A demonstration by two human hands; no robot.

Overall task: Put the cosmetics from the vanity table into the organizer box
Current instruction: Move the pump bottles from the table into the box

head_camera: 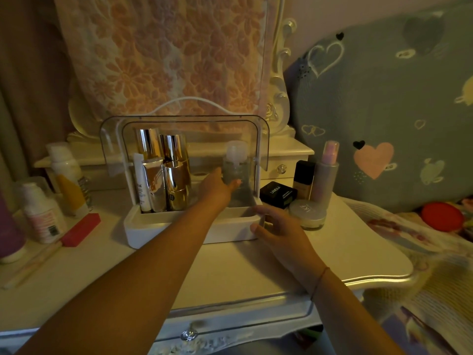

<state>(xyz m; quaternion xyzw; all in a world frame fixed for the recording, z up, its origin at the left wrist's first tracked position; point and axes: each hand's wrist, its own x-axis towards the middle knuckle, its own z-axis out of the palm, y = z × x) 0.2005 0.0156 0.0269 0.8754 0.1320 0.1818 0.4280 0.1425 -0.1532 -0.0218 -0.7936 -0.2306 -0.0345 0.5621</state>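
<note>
Right now the left hand [217, 187] reaches into the organizer box [158, 226], thumb and fingers wrapped around a clear bottle [235, 162] that stands upright in the box's right part, under the raised see-through lid [263, 139]. Gold bottles [175, 170] fill its left part. The right hand [277, 228] curls around the box's front right corner. Just beside that hand, on the table [230, 272], wait a black compact [277, 193], a round jar [308, 213] and a pink spray bottle [326, 175].
</note>
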